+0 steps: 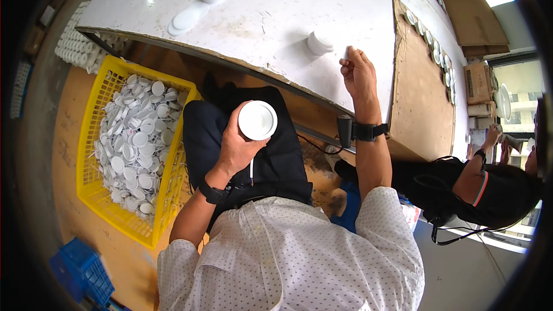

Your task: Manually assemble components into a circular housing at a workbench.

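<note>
Above my lap, my left hand [235,145] is wrapped round a white round housing [257,120] with a raised rim and a paler hollow inside. A thin white lead [252,170] hangs below it, with a dark tip. Over the white table, my right hand [358,69] is held with its fingers curled in and thumb and forefinger together at the tips. Whatever is between them, if anything, is too small to make out. Just left of those fingertips, apart from them, a short white cylinder [320,42] sits on the table.
Several thin white discs [187,18] lie at the table's far left. A yellow crate [92,155] full of white round parts with leads stands at my left, a blue crate [86,270] behind it. A cardboard box [423,98] flanks my right arm; another person [489,190] works beyond.
</note>
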Motion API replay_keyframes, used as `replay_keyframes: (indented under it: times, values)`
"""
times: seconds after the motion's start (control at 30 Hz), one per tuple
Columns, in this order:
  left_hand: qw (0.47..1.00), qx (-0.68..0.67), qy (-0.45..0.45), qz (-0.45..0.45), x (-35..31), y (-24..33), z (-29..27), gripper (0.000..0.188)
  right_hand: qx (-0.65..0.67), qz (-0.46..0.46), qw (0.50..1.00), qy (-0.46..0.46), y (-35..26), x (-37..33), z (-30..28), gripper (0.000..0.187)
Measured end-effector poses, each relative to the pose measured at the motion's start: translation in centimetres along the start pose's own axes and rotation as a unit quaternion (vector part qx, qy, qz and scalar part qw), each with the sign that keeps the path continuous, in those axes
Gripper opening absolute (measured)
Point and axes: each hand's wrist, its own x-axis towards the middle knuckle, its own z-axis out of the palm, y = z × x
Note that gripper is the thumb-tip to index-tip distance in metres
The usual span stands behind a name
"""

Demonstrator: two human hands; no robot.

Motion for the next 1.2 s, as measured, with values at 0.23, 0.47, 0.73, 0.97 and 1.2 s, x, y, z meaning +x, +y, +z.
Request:
replay_keyframes:
  times: [0.23, 0.47, 0.73, 0.97, 1.2]
  values:
    - [0.990, -0.130, -0.045, -0.045, 0.4, 0.9, 0.8, 0.067, 0.039, 0.076, 0.995, -0.049, 1.7, -5.8, 1.2, 0.020]
    - [0.964, -0.259, -0.057, -0.036, 0.7, 0.4, 1.0, 0.068, -0.465, -0.448, 0.747, -0.156, 4.0, -10.5, 2.5, 0.029]
    - [0.977, -0.188, -0.047, -0.086, 0.5, 0.4, 0.8, 0.053, -0.507, -0.543, 0.626, -0.237, 5.8, -12.4, 3.7, 0.045]
    - [0.982, -0.174, 0.005, -0.077, 0.5, 0.5, 1.3, 0.040, -0.477, -0.542, 0.650, -0.240, 6.7, -12.7, 4.3, 0.051]
    - [0.991, -0.107, 0.036, -0.074, 0.0, 0.5, 1.2, 0.036, -0.480, -0.533, 0.654, -0.240, 7.5, -13.0, 4.5, 0.048]
